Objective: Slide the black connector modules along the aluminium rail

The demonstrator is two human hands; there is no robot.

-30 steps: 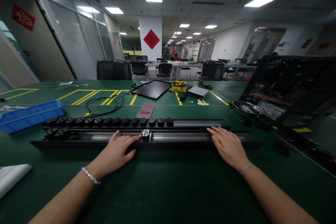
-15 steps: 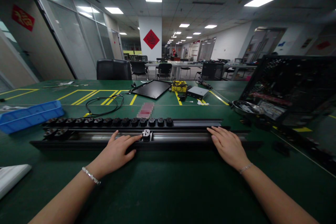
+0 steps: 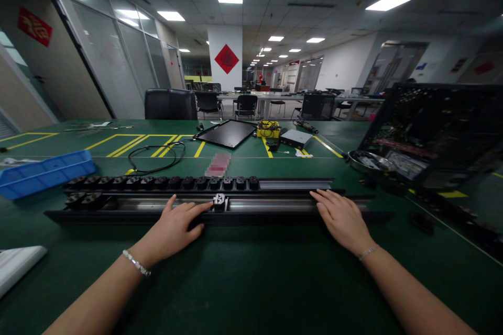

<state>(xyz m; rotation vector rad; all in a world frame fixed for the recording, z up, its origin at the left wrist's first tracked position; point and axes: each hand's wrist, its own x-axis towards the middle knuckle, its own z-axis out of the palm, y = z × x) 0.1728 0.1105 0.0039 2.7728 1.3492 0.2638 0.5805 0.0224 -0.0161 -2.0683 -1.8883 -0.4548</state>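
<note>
Two long black metal channels lie side by side across the table in front of me. In the near channel [image 3: 271,205] sits one small black module with a pale top [image 3: 219,201], near the middle. My left hand [image 3: 178,225] lies over this channel with fingers spread, its index fingertip touching the module's left side. My right hand [image 3: 341,217] rests flat on the channel's right part, fingers stretched out, holding nothing. Two black socket-like modules [image 3: 93,199] sit at the near channel's left end. A row of several similar modules [image 3: 175,182] fills much of the far channel [image 3: 294,184].
A blue bin [image 3: 47,172] stands at left, with a looped black cable [image 3: 157,158] beyond the channels. A black panel [image 3: 226,133], yellow box [image 3: 268,129] and grey box [image 3: 296,138] lie farther back. At right are a metal bowl [image 3: 369,161] and an open computer case [image 3: 444,131].
</note>
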